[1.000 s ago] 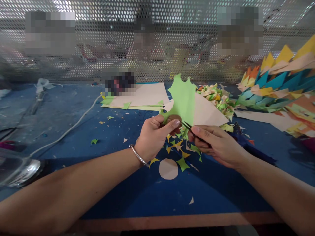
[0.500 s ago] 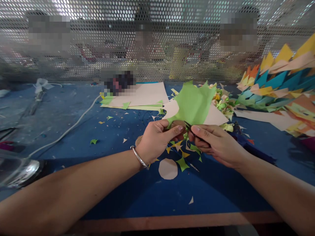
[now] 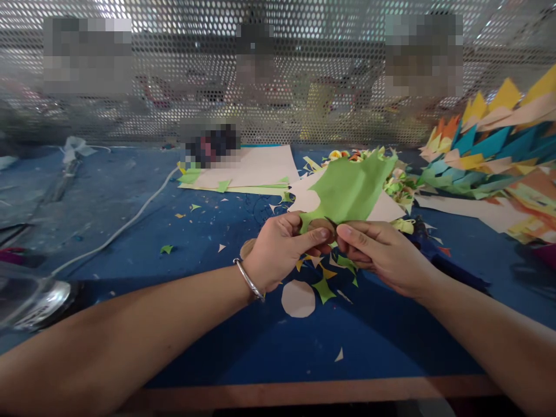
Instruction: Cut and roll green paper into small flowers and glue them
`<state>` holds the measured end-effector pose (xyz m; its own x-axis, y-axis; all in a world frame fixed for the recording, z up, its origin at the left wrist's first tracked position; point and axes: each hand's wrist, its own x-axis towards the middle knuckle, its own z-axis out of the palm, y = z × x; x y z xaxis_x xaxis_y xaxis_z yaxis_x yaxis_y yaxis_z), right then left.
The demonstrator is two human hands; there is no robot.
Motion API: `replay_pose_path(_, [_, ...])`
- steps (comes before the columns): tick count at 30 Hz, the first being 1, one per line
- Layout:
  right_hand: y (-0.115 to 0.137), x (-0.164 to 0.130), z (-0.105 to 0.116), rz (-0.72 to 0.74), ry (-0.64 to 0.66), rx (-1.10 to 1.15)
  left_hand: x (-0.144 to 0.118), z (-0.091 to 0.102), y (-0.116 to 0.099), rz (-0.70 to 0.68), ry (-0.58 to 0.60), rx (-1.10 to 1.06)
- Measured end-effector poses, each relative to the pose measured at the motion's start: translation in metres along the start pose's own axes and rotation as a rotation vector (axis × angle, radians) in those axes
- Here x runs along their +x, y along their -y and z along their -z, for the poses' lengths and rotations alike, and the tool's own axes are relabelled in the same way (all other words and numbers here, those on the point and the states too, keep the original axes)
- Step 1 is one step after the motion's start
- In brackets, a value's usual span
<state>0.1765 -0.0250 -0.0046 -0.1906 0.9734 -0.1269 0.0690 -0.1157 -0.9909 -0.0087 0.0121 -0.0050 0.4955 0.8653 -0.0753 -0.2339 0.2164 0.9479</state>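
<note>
Head view: left hand (image 3: 278, 249) has thumb and forefinger pinched shut on the stem end of the green paper cutout (image 3: 350, 188), held up above the blue table (image 3: 130, 197). Right hand (image 3: 382, 255) is closed in a loose fist right against the left, fingertips touching the same stem end; whether it holds a cutting tool is not visible now, fingers hide it. Cutout tilts up and to the right, far edge already jagged with several points, so shaping looks well along; the part near the fingers looks uncut, likely what is left. Green and yellow offcuts (image 3: 324, 288) lie just under the hands, with a pale paper disc (image 3: 297, 298) beside them. Pale sheets (image 3: 260, 168) sit behind, a pile of small coloured pieces (image 3: 397, 179) just past the cutout, a stack of coloured pointed paper (image 3: 490, 150) far right. Metal bangle (image 3: 248, 279) on left wrist.
</note>
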Motion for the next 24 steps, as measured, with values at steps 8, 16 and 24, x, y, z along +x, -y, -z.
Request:
replay_pose_path(8, [0.0008,-0.0004,0.0027,0.033,-0.026,-0.078,-0.0008,-0.0001,-0.0010,0.015,-0.018,-0.006])
replay_pose_path(16, [0.0012,-0.0015,0.0062,0.100,-0.046,-0.264,-0.0020,0.0008,-0.0014,-0.022,-0.020,0.050])
replay_pose_path(24, [-0.0013,-0.0025,0.0095,0.139,-0.030,-0.373,0.0016,0.0056,-0.0009,-0.068,0.036,0.100])
